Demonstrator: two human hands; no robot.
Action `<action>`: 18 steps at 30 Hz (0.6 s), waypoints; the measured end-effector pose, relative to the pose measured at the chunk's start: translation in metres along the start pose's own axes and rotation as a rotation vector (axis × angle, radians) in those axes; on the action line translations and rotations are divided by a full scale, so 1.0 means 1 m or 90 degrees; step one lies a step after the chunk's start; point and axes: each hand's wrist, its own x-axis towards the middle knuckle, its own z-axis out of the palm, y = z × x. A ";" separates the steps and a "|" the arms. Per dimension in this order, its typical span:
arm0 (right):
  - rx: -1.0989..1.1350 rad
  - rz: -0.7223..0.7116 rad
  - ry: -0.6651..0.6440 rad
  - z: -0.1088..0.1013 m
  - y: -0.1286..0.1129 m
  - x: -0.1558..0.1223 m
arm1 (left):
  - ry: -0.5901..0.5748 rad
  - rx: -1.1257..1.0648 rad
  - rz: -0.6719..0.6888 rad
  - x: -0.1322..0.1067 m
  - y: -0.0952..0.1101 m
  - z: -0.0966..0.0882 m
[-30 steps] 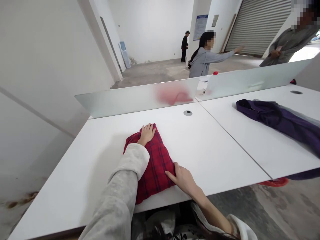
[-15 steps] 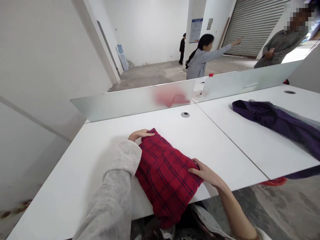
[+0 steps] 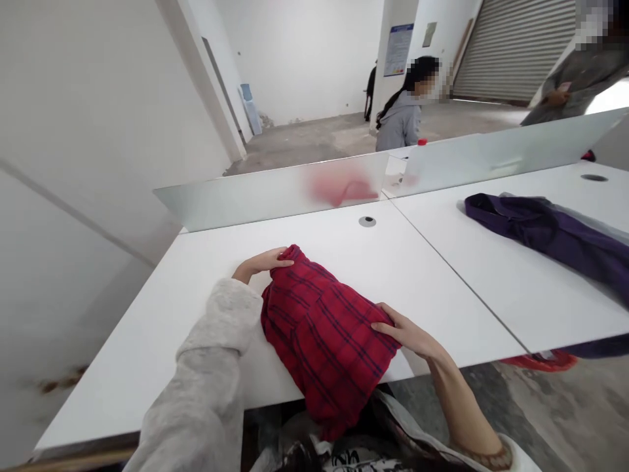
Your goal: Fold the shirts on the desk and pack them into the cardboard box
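A red plaid garment (image 3: 329, 328) with dark blue lines lies folded across the white table, its lower end hanging over the front edge towards my body. Folds hide its exact cut. My left hand (image 3: 268, 261) is closed on the far left end, where the cloth is bunched, with the thumb pressed on top. At the right edge my right hand (image 3: 405, 333) grips the cloth, thumb above and fingers partly hidden beneath.
The white table (image 3: 196, 262) has a cable hole (image 3: 367, 221) and a low frosted divider (image 3: 236, 196) at its back. A purple garment (image 3: 540, 223) lies on the right. A person in grey (image 3: 400, 121) is beyond the divider; another person (image 3: 584, 85) stands far right.
My left hand has shifted slightly left with its end of the garment, which is now more bunched. The right hand keeps its hold. The person beyond the divider has lowered an outstretched arm.
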 end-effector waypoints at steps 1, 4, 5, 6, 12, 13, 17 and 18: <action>-0.021 -0.022 -0.014 -0.003 -0.007 0.001 | 0.034 0.011 0.016 -0.016 0.008 -0.003; -0.111 -0.101 -0.048 -0.014 -0.038 0.008 | 0.176 0.038 0.050 -0.081 0.032 -0.011; -0.141 -0.130 -0.061 -0.016 -0.051 0.012 | 0.231 0.043 0.049 -0.108 0.039 -0.012; -0.171 -0.162 -0.075 -0.018 -0.066 0.017 | 0.288 0.043 0.040 -0.136 0.045 -0.012; -0.336 -0.394 -0.206 0.008 -0.169 0.053 | 0.683 0.073 -0.033 -0.314 0.060 0.023; -0.357 -0.433 -0.228 0.020 -0.187 0.061 | 0.755 0.090 -0.052 -0.342 0.061 0.034; -0.376 -0.537 -0.317 0.091 -0.252 0.097 | 1.014 0.165 -0.144 -0.437 0.058 0.091; -0.362 -0.548 -0.339 0.115 -0.266 0.106 | 1.068 0.169 -0.164 -0.456 0.056 0.108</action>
